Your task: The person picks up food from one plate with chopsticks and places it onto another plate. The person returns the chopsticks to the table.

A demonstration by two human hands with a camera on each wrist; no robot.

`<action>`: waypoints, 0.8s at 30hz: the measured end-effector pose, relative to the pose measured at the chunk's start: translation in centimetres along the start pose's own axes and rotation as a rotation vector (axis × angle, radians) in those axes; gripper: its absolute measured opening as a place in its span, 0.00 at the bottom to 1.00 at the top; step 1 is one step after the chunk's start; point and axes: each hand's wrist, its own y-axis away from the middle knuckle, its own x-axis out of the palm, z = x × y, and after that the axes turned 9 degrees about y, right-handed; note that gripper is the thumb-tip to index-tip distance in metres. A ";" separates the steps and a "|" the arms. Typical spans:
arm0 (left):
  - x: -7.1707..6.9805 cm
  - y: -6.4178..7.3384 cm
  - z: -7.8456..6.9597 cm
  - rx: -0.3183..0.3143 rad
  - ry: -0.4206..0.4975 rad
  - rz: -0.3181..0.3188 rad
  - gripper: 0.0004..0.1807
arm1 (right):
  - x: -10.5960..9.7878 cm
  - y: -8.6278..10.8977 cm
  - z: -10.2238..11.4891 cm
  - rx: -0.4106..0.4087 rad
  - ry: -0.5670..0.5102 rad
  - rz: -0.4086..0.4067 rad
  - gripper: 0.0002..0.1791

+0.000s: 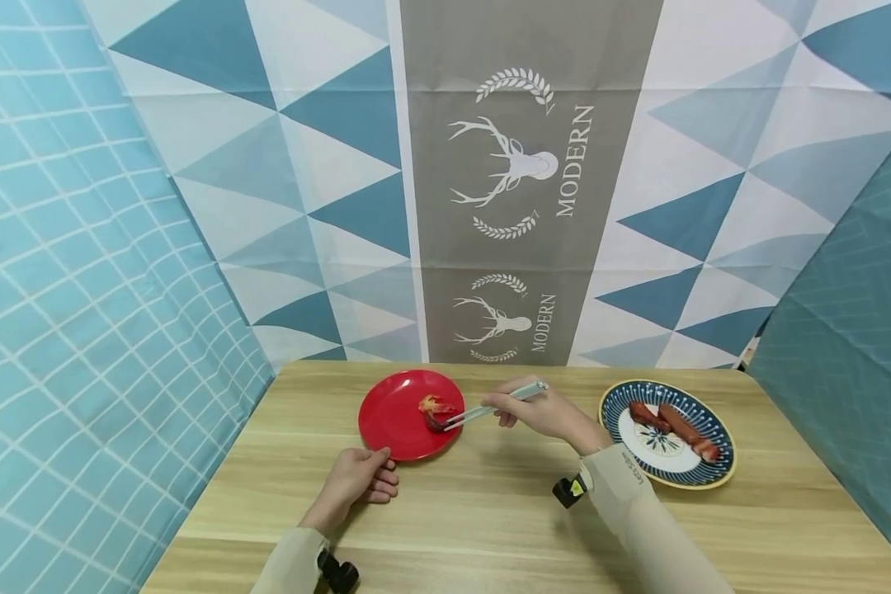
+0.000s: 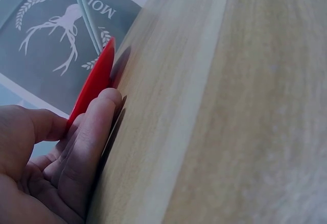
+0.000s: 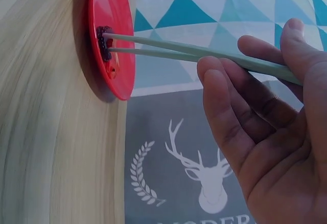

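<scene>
My right hand [image 1: 538,410] grips a pair of pale green chopsticks [image 1: 493,404]. Their tips touch a dark reddish-brown food piece [image 1: 435,423] on the right side of the red plate [image 1: 393,417]. Beside that piece lies an orange-yellow food scrap [image 1: 434,404]. In the right wrist view, the chopsticks [image 3: 179,50] run from the fingers to the dark piece [image 3: 104,43]. My left hand [image 1: 360,477] pinches the plate's near rim between thumb and fingers. From the left wrist, the plate [image 2: 97,78] appears edge-on, its rim between thumb and fingers.
To the right, a blue-and-white patterned plate [image 1: 657,470] holds several reddish-brown meat pieces [image 1: 679,425], partly behind the right forearm. Both plates are on a wood-grain table [image 1: 490,528]. A patterned cloth [image 1: 341,206] hangs along the back, with blue tile-print cloth [image 1: 82,289] at left.
</scene>
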 end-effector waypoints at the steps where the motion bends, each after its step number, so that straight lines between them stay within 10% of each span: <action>1: 0.0 0.1 0.0 -0.001 0.000 -0.004 0.21 | -0.1 0.3 0.0 0.004 -0.004 -0.009 0.12; 24: 0.1 0.1 0.2 0.000 0.010 -0.035 0.21 | -3.2 7.4 0.1 0.042 0.073 -0.266 0.14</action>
